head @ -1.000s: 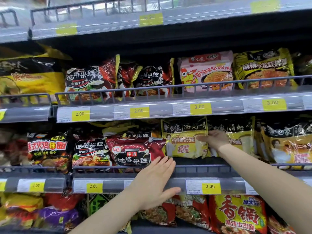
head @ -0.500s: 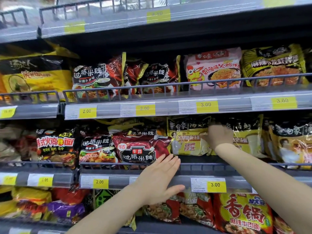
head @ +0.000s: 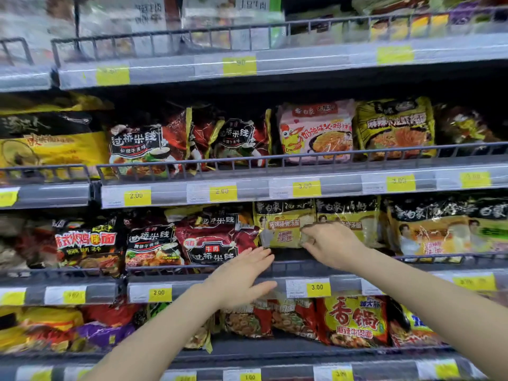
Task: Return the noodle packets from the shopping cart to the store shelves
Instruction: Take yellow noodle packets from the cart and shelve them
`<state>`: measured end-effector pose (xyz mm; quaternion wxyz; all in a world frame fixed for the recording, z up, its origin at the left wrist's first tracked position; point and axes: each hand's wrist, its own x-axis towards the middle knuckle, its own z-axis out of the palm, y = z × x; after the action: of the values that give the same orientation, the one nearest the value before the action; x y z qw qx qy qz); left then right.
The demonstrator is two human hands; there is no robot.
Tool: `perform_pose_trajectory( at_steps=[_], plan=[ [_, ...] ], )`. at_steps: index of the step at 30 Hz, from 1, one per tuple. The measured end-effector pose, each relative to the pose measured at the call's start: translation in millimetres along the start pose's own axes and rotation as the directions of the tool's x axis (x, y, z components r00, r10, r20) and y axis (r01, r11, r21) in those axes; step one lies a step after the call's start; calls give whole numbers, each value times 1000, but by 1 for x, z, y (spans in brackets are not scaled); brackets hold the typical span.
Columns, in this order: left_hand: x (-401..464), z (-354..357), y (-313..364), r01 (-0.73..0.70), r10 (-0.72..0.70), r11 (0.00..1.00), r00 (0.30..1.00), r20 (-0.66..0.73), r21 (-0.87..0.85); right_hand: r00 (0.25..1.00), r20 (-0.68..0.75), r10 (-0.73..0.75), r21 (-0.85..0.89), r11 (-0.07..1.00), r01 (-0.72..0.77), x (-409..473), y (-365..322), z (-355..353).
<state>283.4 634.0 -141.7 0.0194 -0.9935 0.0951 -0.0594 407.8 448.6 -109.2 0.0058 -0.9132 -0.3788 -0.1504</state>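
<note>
Head view: right hand point(head: 331, 247) grip pinching yellow packet point(head: 283, 224); left hand point(head: 242, 273) spread on shelf rail point(head: 170, 269).

1. Grey store shelving point(head: 343, 185), four tiers stacked, spanning the whole view.
2. Wire rails point(head: 275, 158) along each tier's front edge.
3. Yellow price tags point(head: 306, 187) under clear strips.
4. Dim shadow beneath every tier.

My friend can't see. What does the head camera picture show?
A person's right hand grips a yellow noodle packet on a store shelf, while the left hand rests open on the shelf rail. Packets and yellow price tags fill the shelves.
</note>
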Motion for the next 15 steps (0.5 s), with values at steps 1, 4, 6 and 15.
perform_pose_trajectory(
  at_steps=[1, 4, 6, 15],
  plan=[
    [-4, -10, 1, 3, -3, 1000, 1000, -1, 12, 999, -24, -25, 21, 999, 25, -6, -3, -6],
    [-23, -39, 1, 20, -15, 998, 995, -96, 56, 994, -86, -72, 61, 995, 78, -25, -17, -31],
    [-42, -59, 0, 50, -36, 994, 988, -151, 92, 987, -114, -112, 80, 989, 121, -32, -27, -45],
    [-156, -117, -33, 412, -400, 899, 910, -107, 145, 926, -174, -335, 185, 912, 365, -9, -114, -90]
  ],
)
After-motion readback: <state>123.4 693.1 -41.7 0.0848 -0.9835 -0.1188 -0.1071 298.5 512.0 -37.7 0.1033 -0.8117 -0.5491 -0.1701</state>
